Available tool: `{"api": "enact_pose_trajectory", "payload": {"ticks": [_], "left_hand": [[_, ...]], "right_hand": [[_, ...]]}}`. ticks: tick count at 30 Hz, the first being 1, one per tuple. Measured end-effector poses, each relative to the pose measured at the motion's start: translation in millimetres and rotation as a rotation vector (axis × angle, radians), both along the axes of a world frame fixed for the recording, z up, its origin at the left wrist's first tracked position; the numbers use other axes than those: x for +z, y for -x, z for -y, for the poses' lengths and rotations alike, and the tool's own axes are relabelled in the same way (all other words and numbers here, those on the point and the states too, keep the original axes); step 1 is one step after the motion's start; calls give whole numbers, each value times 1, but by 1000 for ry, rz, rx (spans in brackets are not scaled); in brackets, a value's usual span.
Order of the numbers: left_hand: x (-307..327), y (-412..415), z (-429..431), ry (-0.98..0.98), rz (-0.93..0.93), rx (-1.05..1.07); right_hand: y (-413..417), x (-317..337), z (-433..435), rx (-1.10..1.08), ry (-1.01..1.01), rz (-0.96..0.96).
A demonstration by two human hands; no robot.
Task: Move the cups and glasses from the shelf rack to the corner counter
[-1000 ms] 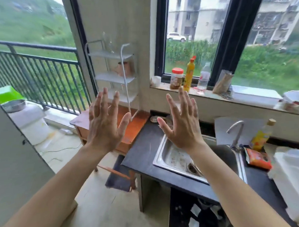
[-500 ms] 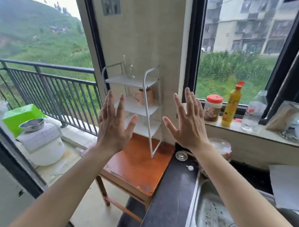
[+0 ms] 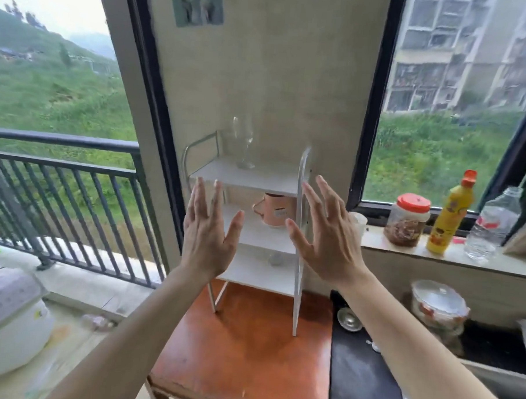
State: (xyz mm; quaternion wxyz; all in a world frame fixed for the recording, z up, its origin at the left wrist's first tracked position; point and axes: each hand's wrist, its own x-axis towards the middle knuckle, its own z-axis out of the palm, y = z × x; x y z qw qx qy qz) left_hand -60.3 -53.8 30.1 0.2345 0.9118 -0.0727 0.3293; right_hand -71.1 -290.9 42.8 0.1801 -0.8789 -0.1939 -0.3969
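Wine glass [image 3: 243,141] upright on top tier of shelf rack [image 3: 299,231]; pink mug [image 3: 275,210] on middle tier. Left hand [image 3: 207,227], right hand [image 3: 326,235] raised before rack, fingers spread, empty. Glass likely light, fragile, top-heavy: grip bowl or stem. Mug sturdier: take handle.

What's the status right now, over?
Both hands open, left, right, nothing held. Wine glass and pink cup on rack. Path clear.

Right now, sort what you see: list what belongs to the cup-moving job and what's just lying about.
For the job: wine glass, pink mug, small glass, white shelf rack, black counter.

Lying about: red-lidded jar, yellow bottle, water bottle, lidded bowl, rice cooker.
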Motion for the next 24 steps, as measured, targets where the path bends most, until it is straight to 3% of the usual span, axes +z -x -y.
{"api": "enact_pose_trajectory", "payload": {"ticks": [8, 14, 17, 21, 24], "left_hand": [[-63, -71, -45, -97, -259, -132], [-111, -91, -52, -197, -444, -196], [-124, -91, -65, -219, -424, -255], [-125, -99, -81, -263, -391, -321], [-120, -105, -84, -195, -422, -357]], "right_hand": [[-23, -56, -56, -63, -58, -186], [-54, -76, -84, -33, -245, -414], [-89, -79, -96, -20, -343, -559], [-141, -75, -114, 100, -547, -747], [-168, -74, -122, 125, -821, -904]]}}
